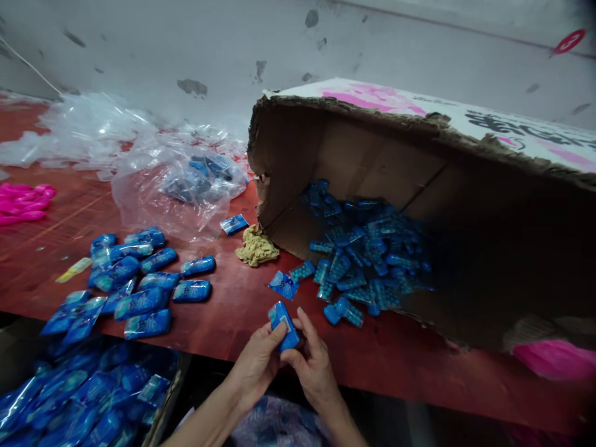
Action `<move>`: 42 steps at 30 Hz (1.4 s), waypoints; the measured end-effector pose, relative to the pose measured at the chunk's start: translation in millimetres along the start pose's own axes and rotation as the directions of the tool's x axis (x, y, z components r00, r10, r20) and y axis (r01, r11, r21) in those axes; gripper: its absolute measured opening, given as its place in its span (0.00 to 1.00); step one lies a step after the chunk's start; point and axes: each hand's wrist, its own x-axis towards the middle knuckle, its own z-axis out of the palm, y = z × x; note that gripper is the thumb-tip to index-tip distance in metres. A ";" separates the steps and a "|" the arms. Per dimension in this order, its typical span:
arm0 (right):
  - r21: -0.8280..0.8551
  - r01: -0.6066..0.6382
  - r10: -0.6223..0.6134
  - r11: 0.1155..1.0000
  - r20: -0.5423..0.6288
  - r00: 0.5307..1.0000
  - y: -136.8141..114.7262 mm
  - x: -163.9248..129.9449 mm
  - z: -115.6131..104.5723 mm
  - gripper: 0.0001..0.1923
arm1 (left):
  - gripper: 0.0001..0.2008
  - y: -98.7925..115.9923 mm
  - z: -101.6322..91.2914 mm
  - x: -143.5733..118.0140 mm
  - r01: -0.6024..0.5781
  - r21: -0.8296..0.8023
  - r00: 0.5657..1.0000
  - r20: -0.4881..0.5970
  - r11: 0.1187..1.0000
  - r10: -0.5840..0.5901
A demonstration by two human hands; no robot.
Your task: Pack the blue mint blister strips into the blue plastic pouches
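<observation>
Just over the front edge of the red table, my left hand [261,360] pinches a small blue-wrapped container [284,324], thumb on its face. My right hand [313,354] touches the same container from the other side, thumb at its lower end and fingers curved beside it. A flat blue printed sleeve [284,285] lies just beyond the hands. To the right, unwrapped clear containers of blue beads [347,310] spill from a cardboard box [288,136] lying on its side. Several blue-wrapped containers [142,303] form a loose pile at the left.
A crumpled yellowish cloth [256,247] and another blue sleeve [233,224] lie near the box corner. Clear plastic bags [153,192] cover the back left. Pink pieces [25,202] sit far left. Below the table, a bin holds many blue packs [79,397].
</observation>
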 end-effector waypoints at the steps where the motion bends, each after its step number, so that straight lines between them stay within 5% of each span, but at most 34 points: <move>1: -0.039 0.015 -0.016 0.999 -0.024 1.000 1.5 -0.4 1.0 0.30 | 0.10 -1.0 1.8 0.2 -0.010 -0.006 1.000 -0.025 1.000 0.010; 4: 0.028 -0.041 0.042 0.999 -0.054 0.998 2.9 2.3 3.0 0.32 | 0.11 -0.4 4.3 -0.3 -0.002 0.001 0.999 -0.052 1.000 0.002; 9: 0.304 -0.183 0.173 0.935 0.059 0.983 0.9 13.2 -1.6 0.30 | 0.13 9.7 0.6 -3.9 0.091 0.022 0.994 -0.064 0.996 -0.089; 19: 0.243 -0.179 0.169 0.953 0.065 0.984 -4.8 13.7 2.1 0.24 | 0.09 12.3 -1.8 -5.4 0.073 0.034 0.994 -0.089 0.997 -0.070; 22: 0.048 -0.131 0.126 0.990 0.103 0.987 -9.8 18.8 0.9 0.18 | 0.10 34.5 -16.4 -8.9 -0.091 -0.059 0.979 -0.190 0.994 0.078; 24: -0.169 -0.024 0.046 0.985 0.129 0.991 -13.4 30.0 -0.3 0.15 | 0.14 58.0 -32.4 -12.8 -0.323 -0.177 0.910 -0.326 0.930 0.254; 26: -0.437 0.114 -0.046 0.892 0.162 0.986 -15.8 46.5 -0.1 0.14 | 0.21 80.2 -49.1 -16.7 -0.484 -0.251 0.822 -0.459 0.838 0.337; 31: -0.891 0.137 -0.085 0.433 0.111 0.990 -8.4 83.4 9.6 0.10 | 0.26 95.4 -72.2 -14.9 -0.408 -0.370 0.848 -0.492 0.835 0.196; 35: -0.931 0.098 -0.092 0.351 0.069 0.993 3.1 89.3 16.4 0.08 | 0.15 80.7 -72.8 -2.9 -0.402 -0.277 0.848 -0.472 0.873 0.241; 42: -0.952 0.085 -0.115 0.293 0.053 0.992 5.3 92.9 15.9 0.06 | 0.06 50.8 -41.6 6.7 -0.228 0.146 0.927 -0.269 0.963 0.261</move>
